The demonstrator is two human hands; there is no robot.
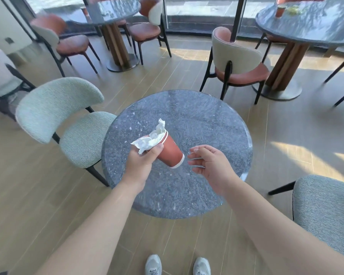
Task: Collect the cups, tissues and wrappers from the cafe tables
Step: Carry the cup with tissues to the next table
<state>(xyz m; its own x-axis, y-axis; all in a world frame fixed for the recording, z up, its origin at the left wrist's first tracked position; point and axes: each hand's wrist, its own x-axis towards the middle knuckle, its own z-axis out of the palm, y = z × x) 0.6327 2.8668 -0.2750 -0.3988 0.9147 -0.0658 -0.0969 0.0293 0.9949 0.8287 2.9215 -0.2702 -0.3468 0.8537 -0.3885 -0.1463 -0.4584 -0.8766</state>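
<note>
Terracotta cup [170,151], white tissue [151,138], speckled grey table [197,120], pale green chair [56,108]

Left hand [142,159] grips tilted cup [170,152] stuffed with tissue [150,140]; right hand [209,163] seemingly empty.

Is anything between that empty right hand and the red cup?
Nothing visible. The right hand hangs open just beside the base of the red cup, which the left hand holds tilted above the table, tissue stuffed in its mouth.
</note>
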